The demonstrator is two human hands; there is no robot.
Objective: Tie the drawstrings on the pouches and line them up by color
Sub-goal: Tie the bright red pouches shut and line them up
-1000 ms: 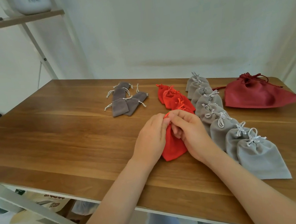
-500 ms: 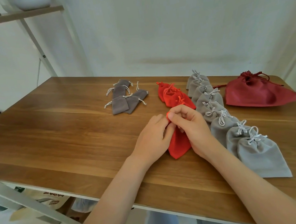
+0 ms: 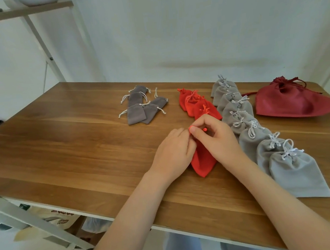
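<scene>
Dark grey pouches (image 3: 142,109) are lying loose on the bench (image 3: 61,145), strings seemingly untied. The left hand (image 3: 172,154) and right hand (image 3: 218,140) are both pinching the cord at the neck of a red pouch (image 3: 203,161) that is lying mid-bench. This is likely the tying step. Next move: cinching the knot, then joining the pouch to the red row (image 3: 196,105) beside the light grey row (image 3: 262,139).

A red pouch (image 3: 203,161) is pinched at its neck on the desk (image 3: 62,155) by the left hand (image 3: 173,154) and right hand (image 3: 217,138). Rows of tied red pouches (image 3: 198,107) and light grey pouches (image 3: 297,172) are laid nearby.
</scene>
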